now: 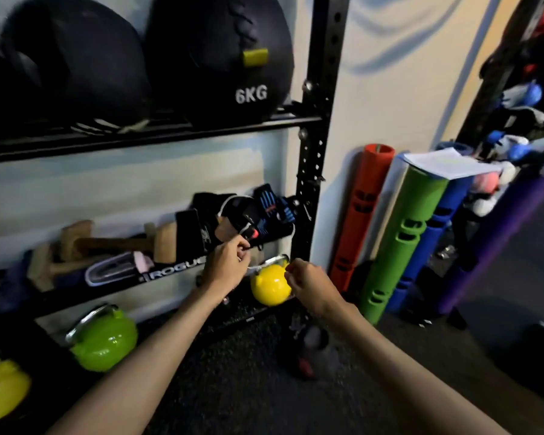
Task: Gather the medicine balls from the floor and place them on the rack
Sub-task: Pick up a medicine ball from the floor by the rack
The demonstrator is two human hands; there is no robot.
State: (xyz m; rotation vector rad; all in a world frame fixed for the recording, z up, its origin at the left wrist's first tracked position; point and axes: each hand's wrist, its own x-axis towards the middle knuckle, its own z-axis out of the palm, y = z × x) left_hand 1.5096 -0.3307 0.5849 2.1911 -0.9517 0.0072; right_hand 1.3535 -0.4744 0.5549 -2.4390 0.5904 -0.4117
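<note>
Rack (321, 120): black steel, and its upright is punched with a column of holes. You face it from the front.

Medicine balls: two are plainly seen, side by side on the rack's top shelf (139, 136). Both are round, matte black and soft-skinned. The 6KG ball (208, 58) sits hard against the upright. Its white label is upright and faces you, a yellow tag sits above it, and a laced seam runs top to bottom. Being a sphere, it has no long axis. The second ball (76, 58) touches it on the left and shows no marking. A third dark curve at the left edge is too cut off to call.

Tubes: four cylinders with hand slots lean on the wall right of the rack. They are red (361, 215), green (402, 246), blue (434, 233) and purple (496, 240).

Kettlebells: three, glossy, with bare steel handles. They are a green kettlebell (107, 343), a yellow kettlebell (269, 287) and a second yellow one (0, 394) at lower left.

Floor (233, 387): dark speckled rubber.

Your left hand (225, 268) has its fingers curled and their tips drawn together at the edge of the black gloves (248, 215) on the middle shelf. You cannot tell whether this grip has hold of anything. Your right hand (308, 279) is also curled, with its fingertips beside the yellow kettlebell's handle. You cannot tell whether that grip holds anything either.
</note>
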